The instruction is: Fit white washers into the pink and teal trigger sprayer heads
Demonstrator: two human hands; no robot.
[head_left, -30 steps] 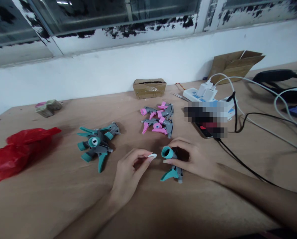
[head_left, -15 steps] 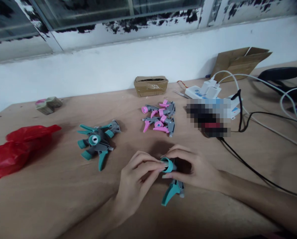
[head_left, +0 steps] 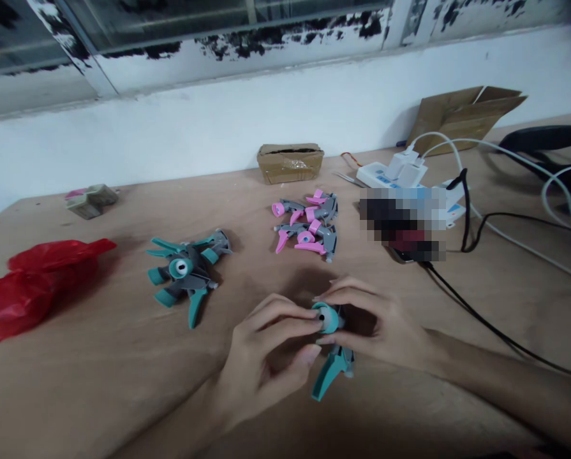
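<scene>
A teal and grey trigger sprayer head (head_left: 332, 375) is gripped by my right hand (head_left: 376, 315), its fingers curled round the collar. The round teal collar (head_left: 327, 319) faces left, and a whitish insert with a dark hole shows inside it. My left hand (head_left: 270, 347) reaches the collar from the left with its fingertips touching the rim and insert. Its thumb is spread away below, and nothing shows between thumb and fingers. To the left lies a pile of teal and grey sprayer heads (head_left: 189, 274). Several pink and grey sprayer heads (head_left: 309, 226) lie beyond my hands.
A red plastic bag (head_left: 50, 280) lies at the left, near small greenish blocks (head_left: 91, 201). By the wall stand a small cardboard box (head_left: 289, 166) and an open carton (head_left: 457, 121). A white power strip (head_left: 378, 175) with cables (head_left: 486, 306) occupies the right side.
My left thumb has come away from the collar and dropped lower, opening the pinch. The whitish insert now shows inside the collar. My right hand keeps its grip.
</scene>
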